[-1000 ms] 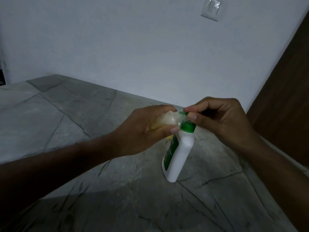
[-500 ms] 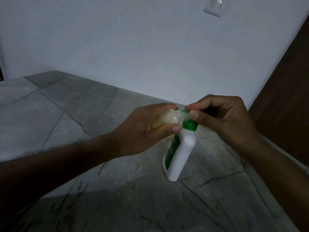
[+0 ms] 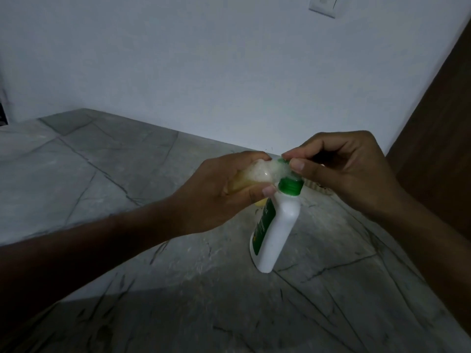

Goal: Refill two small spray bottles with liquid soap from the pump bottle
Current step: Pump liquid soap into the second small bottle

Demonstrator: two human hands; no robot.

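A white pump bottle [image 3: 276, 233] with a green label and green collar stands on the grey stone counter [image 3: 102, 174]. My left hand [image 3: 211, 194] grips a small clear bottle [image 3: 76, 177] of yellowish, foamy liquid, lying sideways with its mouth against the green pump top. My right hand [image 3: 341, 171] pinches the green pump head between thumb and forefinger, just above the collar. The small bottle's neck is hidden by foam and fingers.
A pale wall rises behind the counter with a white switch plate [image 3: 325, 6] at the top right. A dark brown wooden panel [image 3: 438, 128] stands on the right. Something pale and ridged [image 3: 317, 187] peeks out beneath my right hand.
Both hands and the bottles stay together in the same pose. The view has tilted down slightly, so the switch plate sits higher in frame.
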